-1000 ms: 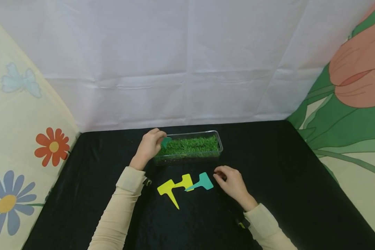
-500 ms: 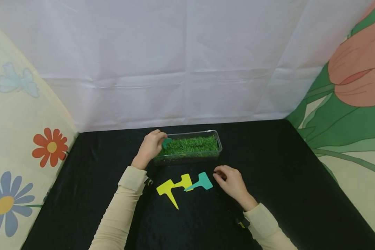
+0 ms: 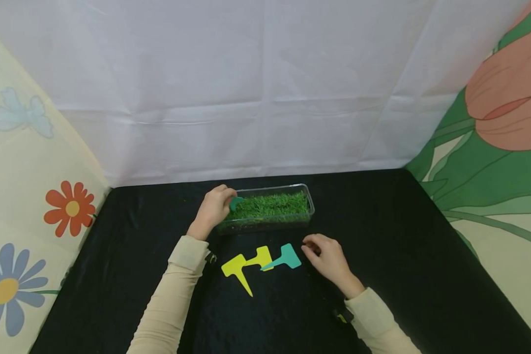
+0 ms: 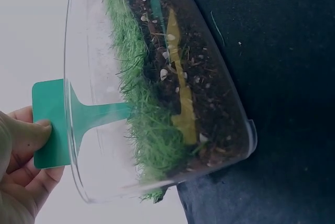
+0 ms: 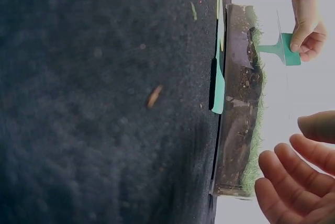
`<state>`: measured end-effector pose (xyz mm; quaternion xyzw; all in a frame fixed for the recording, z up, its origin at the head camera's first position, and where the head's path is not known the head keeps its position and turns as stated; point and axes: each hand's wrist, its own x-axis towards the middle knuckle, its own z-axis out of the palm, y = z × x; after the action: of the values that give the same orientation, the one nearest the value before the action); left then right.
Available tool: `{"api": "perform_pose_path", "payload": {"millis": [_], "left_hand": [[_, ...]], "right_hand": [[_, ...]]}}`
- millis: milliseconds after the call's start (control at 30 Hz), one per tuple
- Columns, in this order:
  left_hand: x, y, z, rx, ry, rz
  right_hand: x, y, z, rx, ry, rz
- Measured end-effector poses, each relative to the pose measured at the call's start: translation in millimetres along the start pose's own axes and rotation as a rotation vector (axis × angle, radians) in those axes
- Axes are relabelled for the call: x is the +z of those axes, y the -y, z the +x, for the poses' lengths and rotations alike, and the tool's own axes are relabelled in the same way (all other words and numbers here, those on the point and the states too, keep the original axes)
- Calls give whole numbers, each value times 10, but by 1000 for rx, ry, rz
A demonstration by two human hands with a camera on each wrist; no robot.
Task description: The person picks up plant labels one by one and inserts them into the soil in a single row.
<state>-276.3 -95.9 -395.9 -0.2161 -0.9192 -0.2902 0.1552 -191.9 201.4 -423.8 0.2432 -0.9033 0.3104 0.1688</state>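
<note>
My left hand (image 3: 214, 206) pinches the broad head of a green T-shaped plant label (image 4: 51, 124) between thumb and fingers. Its stem (image 4: 107, 114) points down and its lower end is hidden in the grass (image 4: 149, 130) at the left end of a clear plastic planter (image 3: 310, 204). Loosely curled above the black cloth, my right hand (image 3: 332, 260) holds nothing. Just left of it lies a teal plant label (image 3: 287, 256), its tip over a yellow label (image 3: 263, 256). Another yellow plant label (image 3: 237, 268) lies further left, touching the first.
Dark soil (image 4: 209, 88) with white bits shows through the planter wall. Yellow and teal shapes appear on that wall, perhaps reflections. A black cloth (image 3: 380, 221) covers the table. A white sheet (image 3: 265, 98) hangs behind, with flower-printed cloths at both sides.
My left hand has sunk very slightly with the green plant label. The right hand and the loose labels have stayed put.
</note>
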Motion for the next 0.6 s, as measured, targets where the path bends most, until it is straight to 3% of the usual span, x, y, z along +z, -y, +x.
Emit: {"api": "perform_pose_path", "payload": {"millis": [600], "left_hand": [[29,13,-22,7,-7,-7]], "right_hand": [[3,9,-1,-7,0,2]]}}
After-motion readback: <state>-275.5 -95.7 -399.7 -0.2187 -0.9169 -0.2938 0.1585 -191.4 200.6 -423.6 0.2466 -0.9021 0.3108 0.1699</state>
